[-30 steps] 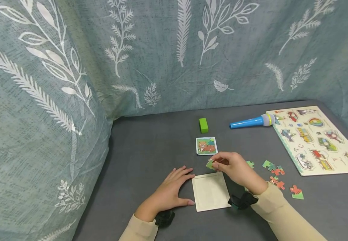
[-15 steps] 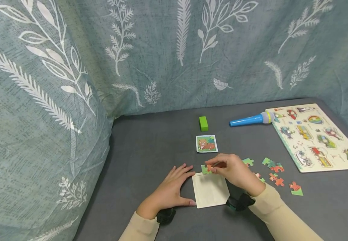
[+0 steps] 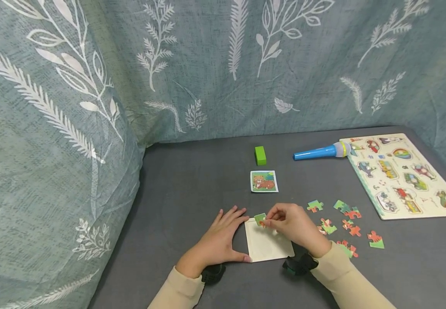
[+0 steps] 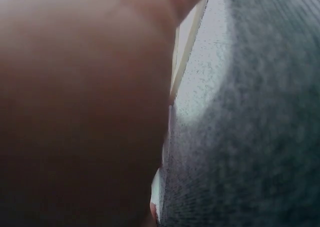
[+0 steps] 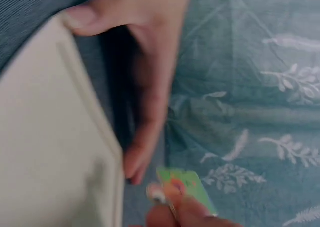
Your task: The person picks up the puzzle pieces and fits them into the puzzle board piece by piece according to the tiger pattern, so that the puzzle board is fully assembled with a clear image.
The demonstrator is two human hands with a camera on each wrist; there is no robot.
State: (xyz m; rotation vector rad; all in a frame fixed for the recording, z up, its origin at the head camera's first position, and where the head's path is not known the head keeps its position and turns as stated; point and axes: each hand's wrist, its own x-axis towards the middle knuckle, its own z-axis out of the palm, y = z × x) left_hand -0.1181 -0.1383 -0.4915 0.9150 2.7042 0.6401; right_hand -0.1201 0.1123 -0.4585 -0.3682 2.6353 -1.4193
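Note:
A pale, square puzzle tray (image 3: 270, 246) with a low rim lies on the dark table. Spread along its left side, my left hand (image 3: 219, 242) touches the edge with thumb and fingertips; the right wrist view shows that thumb at one corner. My right hand (image 3: 294, 225) pinches a green and orange jigsaw piece (image 3: 259, 219) over the tray's far left corner. In the right wrist view the piece (image 5: 192, 187) is tilted between thumb and fingers. A small picture card (image 3: 264, 182) of an orange animal lies beyond the tray. Left wrist view: mostly blurred hand.
Several loose jigsaw pieces (image 3: 355, 231) lie to the right of the tray. Behind the card stands a green block (image 3: 260, 156). A blue toy microphone (image 3: 319, 152) touches a printed puzzle board (image 3: 408, 176) at the far right. A leaf-patterned curtain (image 3: 223, 68) hangs behind the table.
My right hand has carried the jigsaw piece left and nearer, from beyond the tray to over its far left corner, turning it on the way. My left hand stays at the tray's side.

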